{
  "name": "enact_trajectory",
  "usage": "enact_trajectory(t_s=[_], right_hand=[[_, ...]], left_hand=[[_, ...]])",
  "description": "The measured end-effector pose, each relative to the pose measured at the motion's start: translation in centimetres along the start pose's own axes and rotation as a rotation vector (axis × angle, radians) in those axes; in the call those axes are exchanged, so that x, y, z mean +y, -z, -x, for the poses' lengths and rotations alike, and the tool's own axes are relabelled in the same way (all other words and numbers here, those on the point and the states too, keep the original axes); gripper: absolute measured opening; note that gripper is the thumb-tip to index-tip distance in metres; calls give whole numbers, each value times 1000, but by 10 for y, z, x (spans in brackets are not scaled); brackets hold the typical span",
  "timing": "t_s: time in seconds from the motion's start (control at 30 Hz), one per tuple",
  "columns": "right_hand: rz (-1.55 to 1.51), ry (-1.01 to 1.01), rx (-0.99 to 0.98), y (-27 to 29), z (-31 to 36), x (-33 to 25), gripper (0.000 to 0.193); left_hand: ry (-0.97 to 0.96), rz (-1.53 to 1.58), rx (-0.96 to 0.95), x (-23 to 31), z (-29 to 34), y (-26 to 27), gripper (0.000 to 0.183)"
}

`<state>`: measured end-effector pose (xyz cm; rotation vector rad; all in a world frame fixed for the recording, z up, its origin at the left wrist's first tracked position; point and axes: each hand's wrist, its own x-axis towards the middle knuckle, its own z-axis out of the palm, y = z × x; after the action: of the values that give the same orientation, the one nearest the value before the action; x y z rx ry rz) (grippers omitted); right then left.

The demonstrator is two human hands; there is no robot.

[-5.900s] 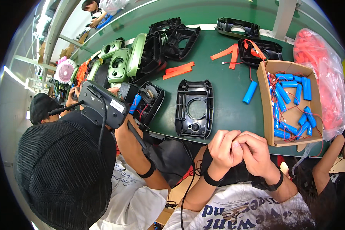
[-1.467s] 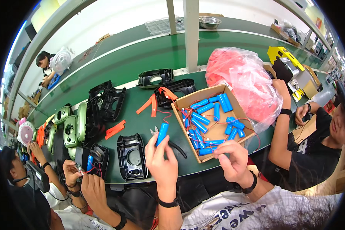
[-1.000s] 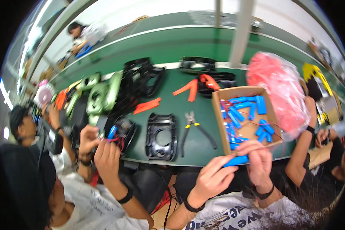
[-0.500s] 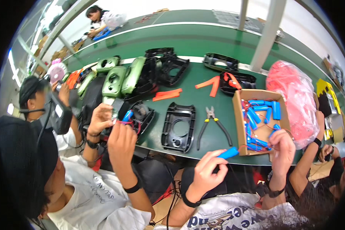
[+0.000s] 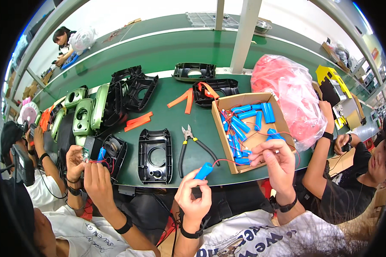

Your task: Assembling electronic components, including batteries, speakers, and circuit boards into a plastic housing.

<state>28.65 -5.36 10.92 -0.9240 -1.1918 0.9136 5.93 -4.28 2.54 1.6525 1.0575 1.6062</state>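
Observation:
My left hand (image 5: 193, 198) is closed round a blue cylindrical battery (image 5: 204, 171) in front of the table's edge. A thin red wire (image 5: 227, 160) arcs from the battery's tip toward my right hand (image 5: 276, 160). That hand's fingers are pinched at the near right corner of an open cardboard box (image 5: 224, 150); they appear to grip the wire's end, which is too small to make out clearly. Several wired blue batteries (image 5: 240, 124) lie inside the box. Just beyond my right fingers, another blue battery (image 5: 274, 134) is partly hidden.
Diagonal cutters (image 5: 188, 147) lie left of the box, beside a black plastic housing (image 5: 155, 156). Orange strips (image 5: 138, 121) and green housings (image 5: 82, 116) are farther left. A bag of red parts (image 5: 283, 96) stands behind the box. Co-workers sit on both sides; the left one's hands (image 5: 96, 180) hold wired parts.
The view has swung right, so the table's things sit farther left. The battery in my left hand now tilts more upright, and its red wire shows stretched toward my right hand.

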Motion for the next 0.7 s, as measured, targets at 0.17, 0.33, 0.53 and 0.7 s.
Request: enact_trajectory(t_s=[0.17,0.33,0.53,0.7], right_hand=[[-64,0,108,-11,5,-11,23],[467,63,-297,-25,3,-15,33],[503,77,-289,-5,-3,-9,28],[1062,104,161,14,-29,-13,46]], left_hand=[[126,210,30,11,2,-10,23],[-137,61,-21,24,5,-18,29],[-185,-24,-129,30,-1,-29,42],[-197,-214,-81,21,-17,-16,32]])
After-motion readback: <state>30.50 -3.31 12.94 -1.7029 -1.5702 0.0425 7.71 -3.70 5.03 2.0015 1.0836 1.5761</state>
